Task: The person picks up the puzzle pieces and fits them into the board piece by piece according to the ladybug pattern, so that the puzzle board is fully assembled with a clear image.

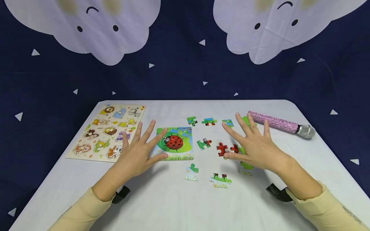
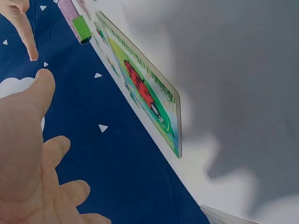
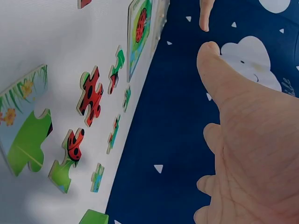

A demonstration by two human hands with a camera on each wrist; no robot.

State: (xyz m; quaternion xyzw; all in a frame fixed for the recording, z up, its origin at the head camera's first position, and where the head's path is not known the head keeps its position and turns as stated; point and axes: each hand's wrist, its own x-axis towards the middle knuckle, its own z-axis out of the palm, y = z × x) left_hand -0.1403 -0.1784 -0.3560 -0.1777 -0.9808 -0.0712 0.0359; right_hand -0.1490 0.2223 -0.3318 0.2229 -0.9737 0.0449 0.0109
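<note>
Both hands hover above the white table with fingers spread, holding nothing. My left hand (image 1: pixel 136 157) is over the left edge of a square ladybug picture board (image 1: pixel 174 142), which lies flat; in the left wrist view the hand (image 2: pixel 23 154) appears beside that board (image 2: pixel 145 93). My right hand (image 1: pixel 258 149) hovers over the right-hand puzzle pieces and partly hides some. Loose ladybug puzzle pieces lie scattered right of the board, among them a red spotted piece (image 1: pixel 222 149), a grassy piece (image 1: pixel 220 181) and a green-and-red corner piece (image 3: pixel 65 163).
A wooden animal peg puzzle (image 1: pixel 105 133) lies at the left. Back right is a toy microphone with a pink glitter handle (image 1: pixel 274 123), near a green block (image 3: pixel 95 217). A dark blue curtain (image 1: pixel 185 77) with white clouds hangs behind the table.
</note>
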